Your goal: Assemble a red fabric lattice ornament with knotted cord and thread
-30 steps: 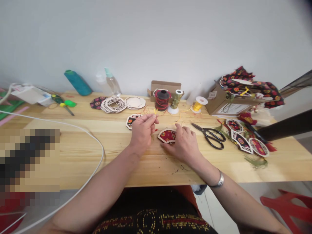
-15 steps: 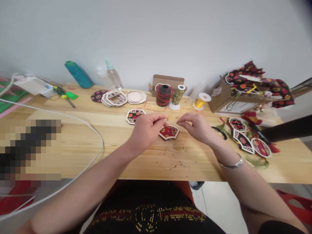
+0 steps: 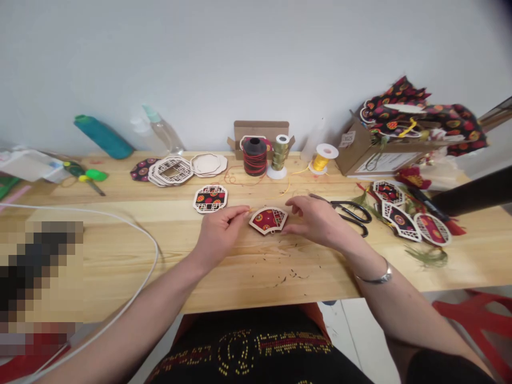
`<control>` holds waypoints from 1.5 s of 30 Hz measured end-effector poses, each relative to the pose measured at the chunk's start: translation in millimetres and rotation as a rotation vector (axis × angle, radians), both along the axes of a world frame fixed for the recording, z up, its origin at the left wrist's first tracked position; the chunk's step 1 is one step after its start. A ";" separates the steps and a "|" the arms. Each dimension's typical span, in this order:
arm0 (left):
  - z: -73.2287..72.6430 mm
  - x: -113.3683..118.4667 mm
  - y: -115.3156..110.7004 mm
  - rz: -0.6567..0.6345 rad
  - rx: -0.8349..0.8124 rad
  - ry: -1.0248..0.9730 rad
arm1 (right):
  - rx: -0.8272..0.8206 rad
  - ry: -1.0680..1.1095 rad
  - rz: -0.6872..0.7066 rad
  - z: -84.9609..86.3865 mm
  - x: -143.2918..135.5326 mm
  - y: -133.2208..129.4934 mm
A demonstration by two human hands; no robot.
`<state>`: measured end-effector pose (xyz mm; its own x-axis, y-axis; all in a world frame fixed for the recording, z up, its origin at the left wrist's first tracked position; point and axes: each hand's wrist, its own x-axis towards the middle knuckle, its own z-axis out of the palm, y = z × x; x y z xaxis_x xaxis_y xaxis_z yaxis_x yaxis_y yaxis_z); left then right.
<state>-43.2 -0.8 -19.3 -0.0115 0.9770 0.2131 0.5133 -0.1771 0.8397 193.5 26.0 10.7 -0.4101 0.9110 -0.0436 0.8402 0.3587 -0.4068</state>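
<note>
A red fan-shaped ornament (image 3: 268,220) with a pale wooden frame lies on the table between my hands. My left hand (image 3: 224,230), just left of it, pinches a short bit of yellow cord between thumb and finger. At the ornament's right end is my right hand (image 3: 314,220), thumb and index finger apart, the thumb tip close to or touching its edge. Behind my left hand lies a squarish patterned ornament (image 3: 210,199). Black-handled scissors (image 3: 352,212) lie beside my right hand, their blades partly behind it.
Along the wall stand a dark red cord spool (image 3: 255,157), a gold spool (image 3: 280,154), a yellow thread spool (image 3: 322,160) and a cardboard box (image 3: 360,149). Wooden frames (image 3: 172,170) are stacked at back left. Finished ornaments (image 3: 400,220) lie at right. A white cable (image 3: 154,250) crosses the left side.
My hands have moved apart, the left one leftward. My right hand has opened and come down to the ornament. More of the scissors shows, and the whole view has shifted slightly.
</note>
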 end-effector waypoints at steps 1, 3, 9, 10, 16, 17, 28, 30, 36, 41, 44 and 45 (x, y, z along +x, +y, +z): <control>-0.2 -0.5 -0.2 -0.002 -0.012 -0.010 | -0.020 -0.002 -0.020 -0.4 -0.5 0.1; -0.2 -1.1 -0.7 -0.020 -0.042 -0.026 | -0.048 0.000 -0.035 -3.2 -0.6 0.8; -4.7 1.7 -2.0 -0.079 -0.122 -0.069 | -0.087 0.076 0.003 -12.1 -2.4 1.1; -5.7 2.4 -2.0 -0.085 -0.133 -0.080 | -0.096 0.093 0.003 -12.0 -3.5 0.7; -6.7 4.6 -1.5 -0.116 -0.165 -0.085 | -0.137 0.125 -0.002 -8.1 -8.8 -0.1; -6.4 4.7 -1.6 -0.120 -0.166 -0.082 | -0.141 0.126 -0.003 -7.7 -9.0 -0.1; -8.4 5.5 -0.4 -0.130 -0.174 -0.079 | -0.161 0.116 -0.014 -4.6 -10.6 -1.2; -9.8 5.1 -0.2 -0.137 -0.169 -0.075 | -0.158 0.112 -0.017 -4.1 -11.7 -1.5; -11.2 4.5 -1.1 -0.151 -0.125 -0.063 | -0.134 0.108 -0.011 -8.0 -10.1 -2.2; -5.4 5.0 -5.0 -0.134 0.068 0.064 | 0.105 0.086 0.052 -13.0 -3.1 -1.4; -5.2 5.0 -7.0 -0.196 0.189 0.174 | 0.275 0.100 0.213 -12.2 -1.3 -0.1; -6.1 4.8 -7.3 -0.216 0.228 0.205 | 0.291 0.110 0.259 -11.6 -1.5 0.3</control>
<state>-38.4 -8.1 -25.4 0.2548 0.8795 0.4019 0.5971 -0.4701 0.6500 192.0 26.3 -0.9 -0.6157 0.7445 0.2581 0.6637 0.6665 -0.3395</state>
